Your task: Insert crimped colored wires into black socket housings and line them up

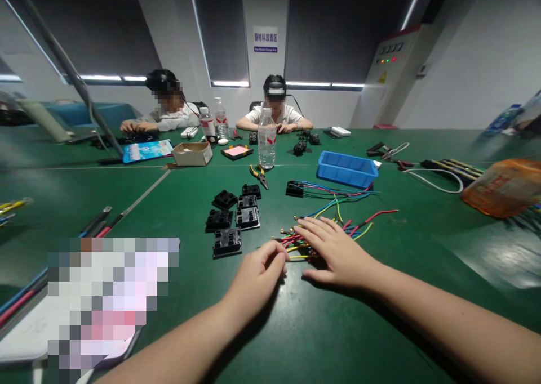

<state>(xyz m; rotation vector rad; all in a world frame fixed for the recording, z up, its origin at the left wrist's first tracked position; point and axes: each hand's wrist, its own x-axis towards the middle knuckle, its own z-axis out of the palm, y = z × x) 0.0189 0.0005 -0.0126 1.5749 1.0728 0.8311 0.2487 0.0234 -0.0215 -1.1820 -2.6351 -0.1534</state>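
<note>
A bundle of short coloured wires (333, 220) with metal terminals lies on the green table (296, 327) in front of me. My right hand (333, 251) lies flat on the near ends of the wires, fingers stretched out. My left hand (257, 274) is beside it, fingers curled together and pinching at the wire ends near the terminals. Several black plastic connector blocks (232, 220) sit just left of the wires, untouched.
A blue tray (346, 169), pliers (258, 175), a water bottle (266, 139) and a cardboard box (192, 153) stand farther back. An orange bag (505, 187) and cables are at the right. Two people sit across the table. A blurred-out sheet lies at my near left.
</note>
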